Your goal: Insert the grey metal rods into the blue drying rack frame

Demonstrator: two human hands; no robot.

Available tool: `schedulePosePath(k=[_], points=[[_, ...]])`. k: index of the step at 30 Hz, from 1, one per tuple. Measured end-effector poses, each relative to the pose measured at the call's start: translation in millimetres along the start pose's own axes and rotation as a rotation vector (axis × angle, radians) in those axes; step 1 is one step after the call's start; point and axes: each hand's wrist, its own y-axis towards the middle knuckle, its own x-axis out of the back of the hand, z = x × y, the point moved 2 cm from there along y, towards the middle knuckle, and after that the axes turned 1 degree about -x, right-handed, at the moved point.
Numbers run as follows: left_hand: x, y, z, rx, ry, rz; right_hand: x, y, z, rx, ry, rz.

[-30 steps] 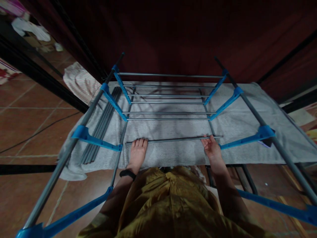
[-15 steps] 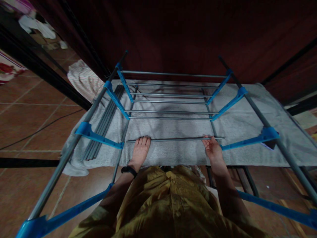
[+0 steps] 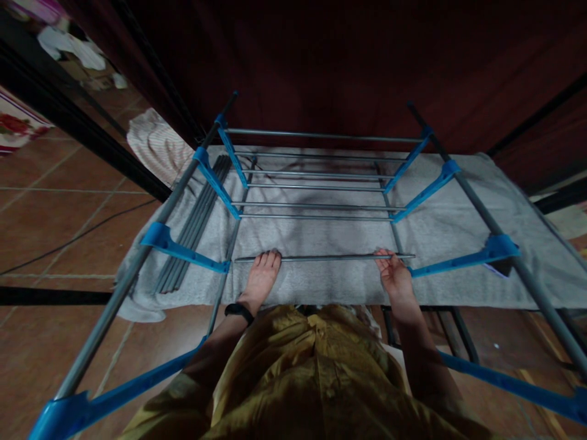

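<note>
A thin grey metal rod [image 3: 321, 258] runs crosswise in front of me, held by both hands. My left hand [image 3: 262, 276] curls its fingers over the rod near its left end. My right hand [image 3: 392, 273] grips it near the right end. The rod sits level between two blue plastic brackets [image 3: 183, 252] of a grey-and-blue rack frame [image 3: 477, 195]. Its left tip is close to the left bracket's end. Several rods [image 3: 316, 209] sit fixed in the frame further back.
A grey towel [image 3: 458, 244] covers the floor under the frame. A bundle of spare grey rods [image 3: 192, 226] lies on its left part. A striped cloth [image 3: 156, 143] lies on the tiled floor at the left. A dark red wall stands behind.
The view has shifted slightly to the right. Both hands and the rod have stayed almost in place, the left hand edging a little toward the left bracket.
</note>
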Motion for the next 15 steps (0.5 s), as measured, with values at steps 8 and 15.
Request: schedulePosePath(k=[8,15], points=[[-2.0,0.2,-0.7,-0.017,-0.042,0.015,0.1,0.1,-0.1,0.0,-0.018,-0.002],[-3.0,0.7,-2.9,-0.022,0.005,0.021,-1.3,-0.2,-0.4,0.02,-0.001,0.005]])
